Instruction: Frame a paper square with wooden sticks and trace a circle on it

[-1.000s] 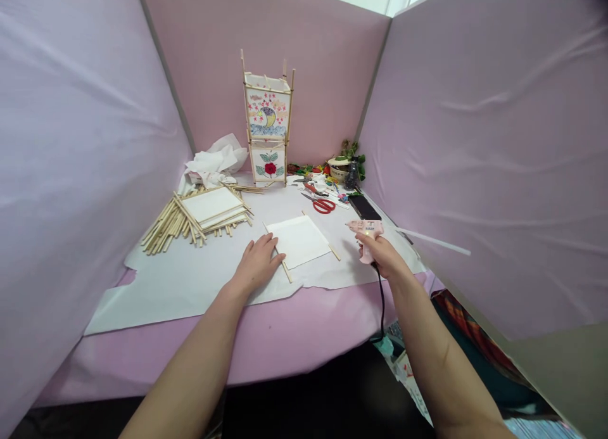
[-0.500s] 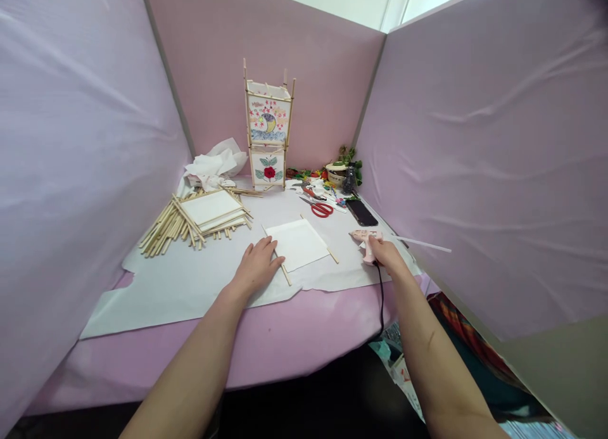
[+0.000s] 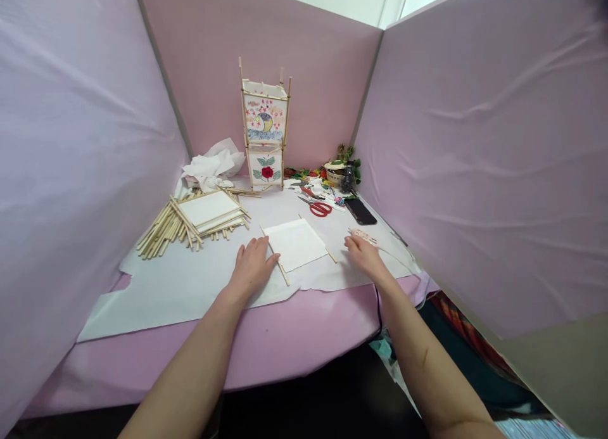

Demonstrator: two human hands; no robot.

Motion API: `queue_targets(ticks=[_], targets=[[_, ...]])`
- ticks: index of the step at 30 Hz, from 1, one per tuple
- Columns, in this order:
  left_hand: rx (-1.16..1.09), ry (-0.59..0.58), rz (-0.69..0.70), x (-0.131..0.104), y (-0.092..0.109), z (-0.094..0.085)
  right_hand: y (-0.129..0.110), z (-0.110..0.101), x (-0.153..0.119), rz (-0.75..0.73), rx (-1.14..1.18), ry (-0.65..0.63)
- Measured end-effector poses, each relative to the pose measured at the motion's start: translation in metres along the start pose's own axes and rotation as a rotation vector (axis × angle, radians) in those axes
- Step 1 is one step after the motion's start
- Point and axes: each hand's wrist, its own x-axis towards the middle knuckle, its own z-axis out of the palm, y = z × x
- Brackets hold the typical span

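The white sheet (image 3: 297, 244) is laid flat between two thin sticks (image 3: 284, 275). The stick at its left edge is touched by the left hand (image 3: 253, 265), its fingers loosely spread and closed around nothing. To the right of the sheet, the pink glue gun (image 3: 364, 235) is partly covered by the right hand (image 3: 365, 256); whether it is gripped cannot be told. Beyond the sheet, red-handled scissors (image 3: 321, 209) are seen.

Your head view, near and above the table (image 3: 294, 337), facing forward and down over your left hand (image 3: 253, 263) and right hand (image 3: 364, 254), toward the far edge
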Motion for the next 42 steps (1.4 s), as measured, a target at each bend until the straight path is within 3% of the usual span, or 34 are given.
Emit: queue_targets(ticks=[7,12,18,24,30,34,36,39,42], targets=[[-0.258,0.03,-0.035,0.001,0.003,-0.001,-0.033,0.034,0.016,-0.147,0.182,-0.142],[-0.623,0.062,-0.095,0.002,0.008,-0.002,-0.035,0.036,0.005,-0.14,0.271,-0.148],[-1.022,0.198,-0.32,0.005,0.008,-0.01,-0.032,0.037,0.005,-0.111,0.341,-0.134],[-1.305,0.066,-0.455,0.005,0.008,-0.022,-0.027,0.04,0.004,-0.086,0.395,-0.114],[-1.327,-0.141,-0.535,0.004,0.011,-0.022,-0.027,0.038,-0.001,-0.115,0.401,-0.058],[-1.316,-0.146,-0.584,0.004,0.009,-0.021,-0.026,0.034,-0.027,-0.155,0.369,0.156],[-1.323,-0.147,-0.6,0.005,0.006,-0.021,-0.024,0.036,-0.052,-0.316,0.314,0.255],[-1.336,-0.155,-0.615,0.006,0.004,-0.021,-0.023,0.044,-0.088,-0.617,0.166,0.149],[-1.344,-0.171,-0.618,0.007,0.003,-0.021,-0.029,0.054,-0.104,-0.679,0.031,0.073]])
